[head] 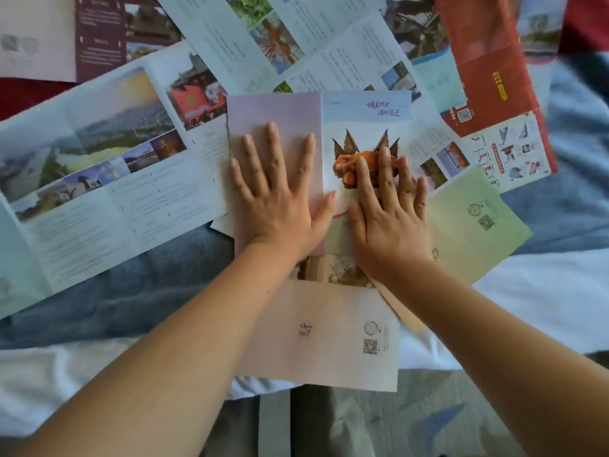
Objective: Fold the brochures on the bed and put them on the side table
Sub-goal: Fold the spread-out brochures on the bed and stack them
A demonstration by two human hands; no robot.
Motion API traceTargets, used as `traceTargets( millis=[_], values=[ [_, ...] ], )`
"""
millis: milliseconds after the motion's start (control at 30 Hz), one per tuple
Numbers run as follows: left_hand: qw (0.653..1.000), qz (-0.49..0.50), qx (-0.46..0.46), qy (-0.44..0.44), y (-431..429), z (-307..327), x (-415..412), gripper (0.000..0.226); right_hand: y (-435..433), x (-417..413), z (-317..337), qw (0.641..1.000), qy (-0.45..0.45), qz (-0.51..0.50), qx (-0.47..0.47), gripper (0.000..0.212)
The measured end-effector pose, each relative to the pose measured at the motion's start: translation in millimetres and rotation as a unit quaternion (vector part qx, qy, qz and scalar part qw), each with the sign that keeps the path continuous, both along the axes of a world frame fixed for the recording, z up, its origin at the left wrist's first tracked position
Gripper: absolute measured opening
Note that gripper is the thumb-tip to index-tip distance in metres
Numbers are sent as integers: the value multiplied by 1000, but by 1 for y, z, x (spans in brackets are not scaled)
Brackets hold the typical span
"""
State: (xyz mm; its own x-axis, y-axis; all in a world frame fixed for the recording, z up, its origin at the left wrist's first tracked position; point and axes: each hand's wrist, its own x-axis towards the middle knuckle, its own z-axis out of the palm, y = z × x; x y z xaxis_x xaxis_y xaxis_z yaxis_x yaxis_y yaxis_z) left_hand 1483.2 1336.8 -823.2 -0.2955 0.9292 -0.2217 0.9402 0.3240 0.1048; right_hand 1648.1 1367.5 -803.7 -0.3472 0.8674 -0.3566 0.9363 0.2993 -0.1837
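Fingers [272,143] of left hand [275,206] and right hand [390,222] press, spread flat, on the folded pink-and-blue paper brochure [280,110]; unfolded photo brochures [99,153] crowd it from nine to three o'clock.

A bed [49,374] fills the view: a blue-grey blanket [131,301] across the middle, a white sheet [543,311] toward the near edge, red cloth [26,94] at the far corners. Below lies a grey, streaked floor [412,423] in soft, even light.

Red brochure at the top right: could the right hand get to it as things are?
Probably yes. The red brochure lies uncovered beyond the right hand, which presses flat on the middle brochure and holds nothing; only flat paper lies between.
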Motion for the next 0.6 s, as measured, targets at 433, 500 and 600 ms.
traceTargets(
  millis=[433, 500, 600],
  values=[
    [995, 95, -25, 30, -134, 2, -183, 87, -84, -174, 0, 987, 74, 142, -29, 59],
    [994, 104, -17, 16, -141, 5, -192, 93, -91, -186, 0, 988, 79, 126, -34, 60],
    [991, 136, -2, 10, -151, 10, -198, 103, -93, -193, 3, 990, 78, 112, -26, 61]
  ],
)
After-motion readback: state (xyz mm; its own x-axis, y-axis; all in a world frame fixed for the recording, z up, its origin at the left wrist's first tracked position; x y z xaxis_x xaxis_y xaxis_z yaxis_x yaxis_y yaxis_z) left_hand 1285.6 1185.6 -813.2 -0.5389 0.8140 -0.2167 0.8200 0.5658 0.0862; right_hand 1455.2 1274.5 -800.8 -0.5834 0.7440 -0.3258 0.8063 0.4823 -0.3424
